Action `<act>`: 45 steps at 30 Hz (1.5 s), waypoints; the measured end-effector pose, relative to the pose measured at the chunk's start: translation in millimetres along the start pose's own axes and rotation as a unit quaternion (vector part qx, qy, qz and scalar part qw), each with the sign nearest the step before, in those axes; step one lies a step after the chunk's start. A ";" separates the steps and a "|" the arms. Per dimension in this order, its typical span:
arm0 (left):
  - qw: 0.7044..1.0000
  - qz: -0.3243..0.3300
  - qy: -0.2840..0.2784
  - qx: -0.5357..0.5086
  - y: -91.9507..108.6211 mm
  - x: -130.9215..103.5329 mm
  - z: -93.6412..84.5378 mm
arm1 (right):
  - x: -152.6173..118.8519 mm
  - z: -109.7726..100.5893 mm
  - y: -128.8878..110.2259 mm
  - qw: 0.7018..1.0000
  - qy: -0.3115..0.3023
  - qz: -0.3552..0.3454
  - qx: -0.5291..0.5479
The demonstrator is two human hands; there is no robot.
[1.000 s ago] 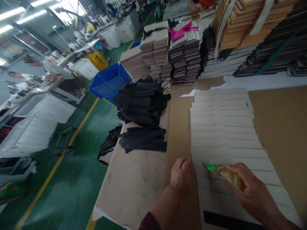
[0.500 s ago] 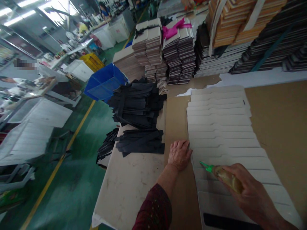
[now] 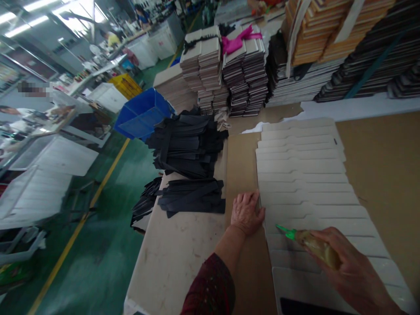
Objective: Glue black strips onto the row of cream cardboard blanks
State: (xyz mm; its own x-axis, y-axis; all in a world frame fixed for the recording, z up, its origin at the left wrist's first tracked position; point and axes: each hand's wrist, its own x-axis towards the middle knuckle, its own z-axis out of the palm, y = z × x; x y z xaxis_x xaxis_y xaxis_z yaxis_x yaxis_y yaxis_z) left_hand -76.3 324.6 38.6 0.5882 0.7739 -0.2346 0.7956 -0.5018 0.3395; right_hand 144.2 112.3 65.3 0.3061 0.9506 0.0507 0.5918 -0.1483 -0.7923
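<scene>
In my right hand (image 3: 348,262) is a squeeze glue bottle (image 3: 318,248) with yellowish contents and a green nozzle (image 3: 286,232). The nozzle points left, over a row of overlapping pale panels (image 3: 305,175) with stepped edges. Whether its tip touches a panel I cannot tell. My left hand (image 3: 246,213) lies flat on the brown board (image 3: 243,170), its fingers at the left edge of the panels. A black strip (image 3: 311,306) lies on the nearest panel, partly cut off by the frame. Left of my left hand are piles of black strips (image 3: 193,194).
Tied stacks of panels (image 3: 243,74) stand at the back, with orange-brown bundles (image 3: 334,35) and dark stacks at the right. A blue bin (image 3: 141,113) is beyond the strips. Green floor (image 3: 108,227) runs along the left, with a seated person (image 3: 65,103) at a far bench.
My right hand and the glue bottle have shifted slightly right and down. My left hand stays nearly in place at the panel edge.
</scene>
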 end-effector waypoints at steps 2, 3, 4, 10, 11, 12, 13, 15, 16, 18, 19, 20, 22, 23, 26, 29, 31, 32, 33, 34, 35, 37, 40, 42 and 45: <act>1.000 0.011 -0.005 0.002 -3.0 5.3 -3.6 | 0.8 -3.1 2.5 1.000 -0.008 -0.009 0.002; 1.000 0.018 -0.009 0.003 -4.8 8.2 -5.5 | 1.8 -5.2 4.2 1.000 -0.015 -0.020 0.002; 1.000 0.027 -0.012 0.004 -6.7 11.1 -7.4 | 3.0 -7.2 5.6 0.999 -0.022 -0.031 0.001; 0.997 0.072 -0.022 0.015 -17.0 21.3 -10.2 | 5.9 -9.2 4.6 0.999 -0.025 -0.041 -0.009; 0.997 0.074 -0.020 0.016 -18.3 21.6 -9.1 | 5.1 -8.7 3.4 0.999 -0.023 -0.039 -0.005; 0.997 0.076 -0.018 0.017 -19.4 21.7 -8.0 | 4.2 -8.5 2.3 0.999 -0.017 -0.034 0.000; 0.997 0.077 -0.016 0.017 -20.4 21.7 -6.8 | 3.3 -8.7 1.2 1.000 -0.009 -0.023 0.003; 0.996 0.081 -0.015 0.015 -21.8 21.5 -5.0 | 1.7 -10.8 -0.8 1.000 -0.001 -0.008 0.005; 0.996 0.083 -0.016 0.015 -22.3 21.5 -4.4 | 1.1 -12.3 -1.8 1.000 0.001 -0.006 0.005; 0.996 0.087 -0.017 0.013 -23.0 21.8 -3.5 | 0.6 -14.6 -4.5 1.000 -0.001 -0.004 0.002; 0.996 0.088 -0.018 0.013 -23.3 22.1 -3.0 | 0.5 -15.0 -6.1 1.000 0.000 -0.002 0.001; 0.996 0.089 -0.018 0.013 -23.6 22.4 -2.6 | 0.6 -14.6 -7.8 1.000 0.004 0.001 0.002; 0.996 0.090 -0.016 0.013 -24.3 22.8 -1.7 | 0.9 -12.1 -10.7 1.000 0.011 -0.005 0.006; 0.996 0.089 -0.015 0.013 -24.7 22.9 -1.2 | 1.1 -10.6 -11.4 1.000 0.011 -0.013 0.009; 0.996 0.088 -0.010 0.014 -25.6 22.6 0.0 | 0.4 -9.7 -9.9 1.000 0.011 -0.029 0.001; 0.996 0.094 -0.005 0.012 -26.0 21.5 0.5 | -4.1 -14.6 -5.6 0.999 -0.004 -0.045 -0.026; 0.995 0.097 0.000 0.011 -26.4 20.9 0.8 | -9.7 -17.4 -3.0 0.998 0.006 -0.050 -0.034; 0.995 0.097 0.003 0.010 -26.8 20.7 1.1 | -13.1 -18.0 -1.5 0.998 0.017 -0.043 -0.034; 0.995 0.097 0.005 0.010 -27.4 20.7 1.6 | -16.7 -18.4 0.7 0.999 0.030 -0.027 -0.034; 0.995 0.098 0.006 0.010 -28.2 20.9 2.0 | -20.2 -18.8 3.7 0.998 0.041 -0.001 -0.037; 0.995 0.099 0.007 0.010 -29.1 21.2 2.6 | -23.5 -19.5 7.7 0.998 0.048 0.026 -0.044; 0.995 0.103 0.007 0.011 -31.2 22.2 3.7 | -28.3 -23.1 18.2 0.995 0.051 0.059 -0.061; 0.994 0.110 0.008 0.013 -33.9 23.1 5.0 | -30.4 -32.9 31.8 0.994 0.053 0.041 -0.081; 0.993 0.112 0.012 0.014 -35.2 22.9 5.9 | -29.2 -40.2 33.3 0.994 0.052 0.024 -0.095; 0.993 0.115 0.022 0.016 -36.9 22.0 7.4 | -27.5 -49.9 25.3 0.990 0.072 0.044 -0.113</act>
State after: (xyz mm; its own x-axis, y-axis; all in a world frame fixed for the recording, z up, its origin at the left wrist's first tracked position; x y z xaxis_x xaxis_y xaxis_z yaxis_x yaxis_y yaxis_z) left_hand -91.6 357.3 14.2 0.7485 0.6532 -0.1144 0.6455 -0.6783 0.3510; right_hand 188.0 68.8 74.2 0.4577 0.8848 0.0872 0.7046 -0.3011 -0.6426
